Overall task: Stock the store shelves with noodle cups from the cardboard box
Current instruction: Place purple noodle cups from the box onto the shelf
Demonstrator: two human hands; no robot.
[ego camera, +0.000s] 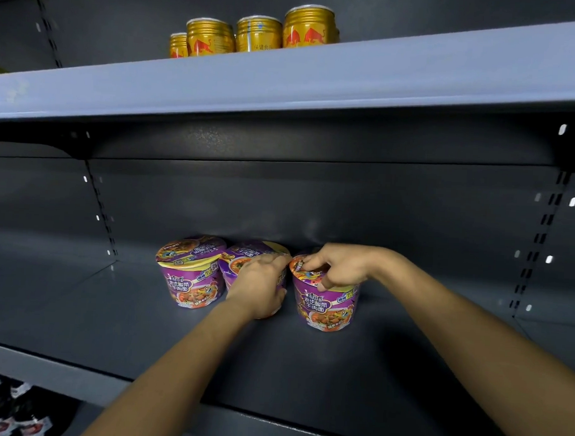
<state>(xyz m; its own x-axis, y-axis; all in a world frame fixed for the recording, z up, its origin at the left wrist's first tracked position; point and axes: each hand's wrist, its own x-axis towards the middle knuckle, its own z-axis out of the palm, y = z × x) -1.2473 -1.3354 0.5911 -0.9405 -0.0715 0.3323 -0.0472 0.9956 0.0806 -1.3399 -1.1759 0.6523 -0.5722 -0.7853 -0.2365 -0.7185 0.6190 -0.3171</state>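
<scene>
Purple cups, left hand around one, right hand atop another

A dark grey metal shelving unit fills the view. Its upper shelf has a pale blue-grey front edge that catches the light, and four gold cans stand in a row towards its back. Below it a black bracket meets the left slotted upright; a second slotted upright runs down the right. The matt back panel between them shows a faint, soft sheen. The middle shelf is deep and charcoal-coloured. Under its front lip, bottom left, lie dark packets, too blurred to read
</scene>
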